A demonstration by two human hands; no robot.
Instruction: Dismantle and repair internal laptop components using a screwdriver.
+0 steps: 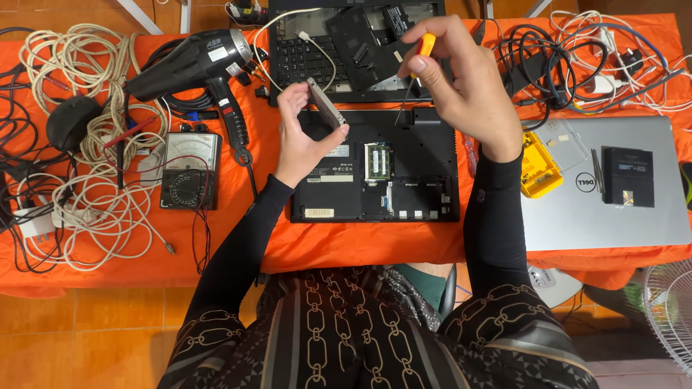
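Left hand point(301, 137): raised above the table, fingers and thumb curled around the edges of a flat silver drive point(326, 103); drive tilted, one long edge up.
Right hand point(461, 79): fingers pinched shut on a screwdriver point(416, 68) with an orange-yellow handle; thin shaft slants down and left, tip just beside the drive's far end, contact cannot be told.
Drive location: in the air, over the far left corner of the opened black laptop point(375, 166).
Opened laptop: lies underside up at centre, bottom cover off, green memory module point(376, 160) showing in its bay.
Far centre: second black laptop point(346, 43), keyboard exposed, loose black panel lying on it.
Right: closed silver laptop point(605, 191) carrying a small black box point(627, 176); yellow parts case point(538, 169) at its left edge.
Left: black heat gun point(198, 65), analogue multimeter point(191, 169), coils of pale cable point(86, 187).
Surface: orange cloth point(346, 248) over the table.
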